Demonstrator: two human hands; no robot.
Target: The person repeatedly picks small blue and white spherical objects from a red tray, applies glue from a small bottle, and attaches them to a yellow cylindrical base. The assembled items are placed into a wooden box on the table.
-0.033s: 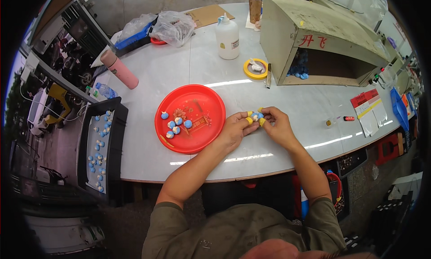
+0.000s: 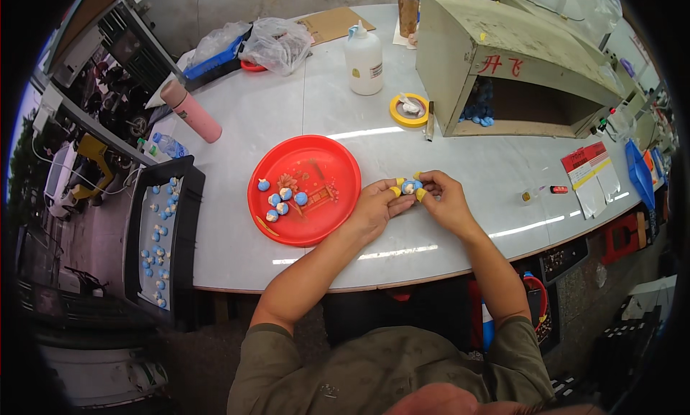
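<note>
Above the table, just right of the red plate (image 2: 345,224), both hands meet around one small blue-and-white figure (image 2: 410,188). My left hand (image 2: 375,208) pinches it from the left with thumb and fingertips. From the right, the thumb and fingers of my right hand (image 2: 447,203) close on the same figure. Yellow covers sit on several fingertips of both hands. In the plate, several similar blue-and-white pieces (image 2: 286,193) lie grouped toward the left side. The finer details of the held figure are too small to make out.
At the left edge, a black tray (image 2: 188,221) holds rows of similar pieces. A pink bottle (image 2: 191,113), a white squeeze bottle (image 2: 364,62) and yellow tape (image 2: 394,114) stand or lie farther back. An open-fronted metal box (image 2: 445,70) occupies the back right, with red-printed packets (image 2: 586,160) nearby.
My left thumb has shifted slightly to the left on the figure, and more of its white part shows. Everything else looks the same.
</note>
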